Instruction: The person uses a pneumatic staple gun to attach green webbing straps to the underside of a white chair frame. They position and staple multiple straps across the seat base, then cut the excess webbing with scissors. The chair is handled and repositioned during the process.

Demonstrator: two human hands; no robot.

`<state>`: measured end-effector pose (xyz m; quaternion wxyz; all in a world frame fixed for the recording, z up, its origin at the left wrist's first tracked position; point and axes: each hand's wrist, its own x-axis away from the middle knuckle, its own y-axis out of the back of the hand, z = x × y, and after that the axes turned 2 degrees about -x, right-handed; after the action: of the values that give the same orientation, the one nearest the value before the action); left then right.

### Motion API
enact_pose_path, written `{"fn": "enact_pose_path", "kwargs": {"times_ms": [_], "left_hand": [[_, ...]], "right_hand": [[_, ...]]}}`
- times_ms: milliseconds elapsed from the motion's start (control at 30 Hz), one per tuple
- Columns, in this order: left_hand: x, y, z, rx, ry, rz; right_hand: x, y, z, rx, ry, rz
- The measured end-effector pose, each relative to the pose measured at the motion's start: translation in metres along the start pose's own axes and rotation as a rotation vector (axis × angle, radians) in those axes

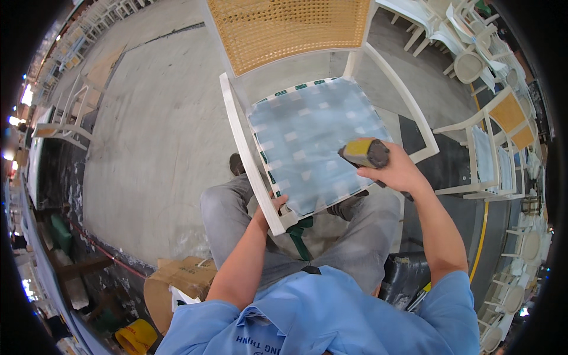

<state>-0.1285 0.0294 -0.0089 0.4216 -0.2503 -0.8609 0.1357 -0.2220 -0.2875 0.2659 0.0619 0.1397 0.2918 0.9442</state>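
Note:
A white armchair (236, 148) with a woven cane back (290, 29) stands before my knees. Pale blue fabric (319, 142) covers its seat, and lighter squares and green-marked webbing ends show through or along the edges. My left hand (276, 204) is closed around the seat's near left corner, thumb on the fabric's edge, other fingers partly hidden by the frame. In my right hand (395, 168) is a yellow-and-black staple gun (364, 152), held above the right part of the seat with its dark nose pointing left. Whether it touches the fabric I cannot tell.
Green webbing (300, 239) hangs below the seat's front. A cardboard box (180, 278) and yellow roll (136, 337) lie at lower left. Beside my right hip is a black bag-like object (405, 278). Another chair (494, 148) stands at right; many more line the far sides.

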Motion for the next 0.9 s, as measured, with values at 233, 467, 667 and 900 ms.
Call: {"fn": "enact_pose_path", "kwargs": {"times_ms": [233,467,667,900], "left_hand": [[0.011,-0.003,0.005,-0.195,0.019,0.054],[0.008,-0.018,-0.005,-0.736,-0.137,0.226],[0.011,0.003,-0.013,-0.871,-0.145,0.248],[0.034,-0.02,-0.015,-0.659,0.005,0.298]], "right_hand": [[0.101,0.008,-0.029,-0.305,-0.275,-0.143],[0.151,-0.011,-0.059,-0.396,-0.311,-0.215],[0.147,-0.014,-0.056,-0.233,-0.191,-0.211],[0.133,-0.005,-0.051,-0.292,-0.377,-0.189]]}}
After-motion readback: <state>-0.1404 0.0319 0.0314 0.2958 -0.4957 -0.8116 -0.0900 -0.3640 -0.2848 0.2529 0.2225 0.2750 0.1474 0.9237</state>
